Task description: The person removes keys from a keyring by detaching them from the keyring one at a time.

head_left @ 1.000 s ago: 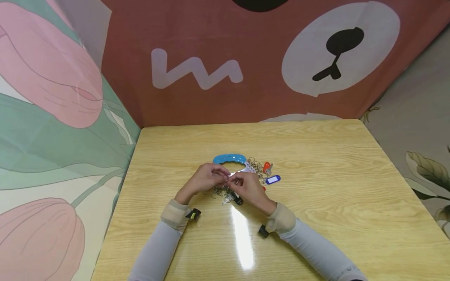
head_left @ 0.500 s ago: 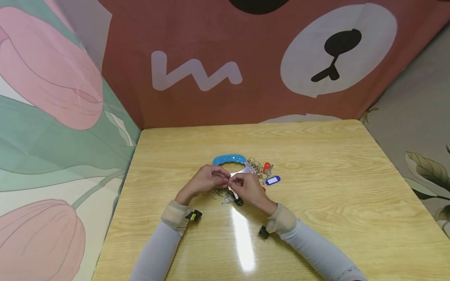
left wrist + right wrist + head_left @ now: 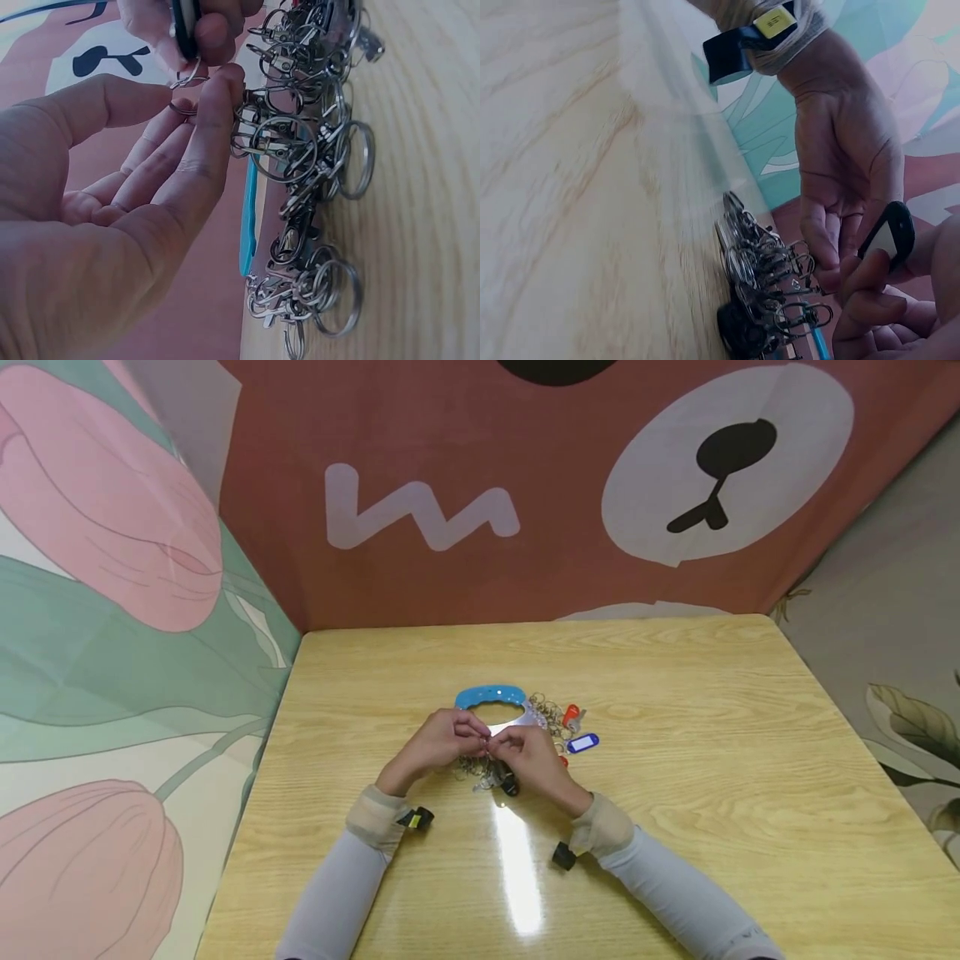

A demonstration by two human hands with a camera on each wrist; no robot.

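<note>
My left hand (image 3: 444, 745) and right hand (image 3: 537, 765) meet at the fingertips over a bunch of metal key rings (image 3: 471, 768). In the left wrist view, thumb and forefinger of the left hand pinch a small split ring (image 3: 182, 109). Just above it, the right hand grips a black-edged key tag (image 3: 904, 229) with a white label, also seen in the right wrist view. A thin metal loop (image 3: 193, 75) hangs from the tag, right at the split ring. Below the fingers lies a key holder with a blue handle (image 3: 491, 696) and several clips with rings.
Right of the holder lie an orange key tag (image 3: 572, 713) with a key and a blue tag (image 3: 582, 743) with a white label. A black tag (image 3: 510, 787) lies below the right hand. Everything rests on a wooden table (image 3: 675, 793) backed by printed fabric.
Both hands stay almost in place, with only small finger movements. The pale patch under the right fingers half a second ago is hardly visible now.
</note>
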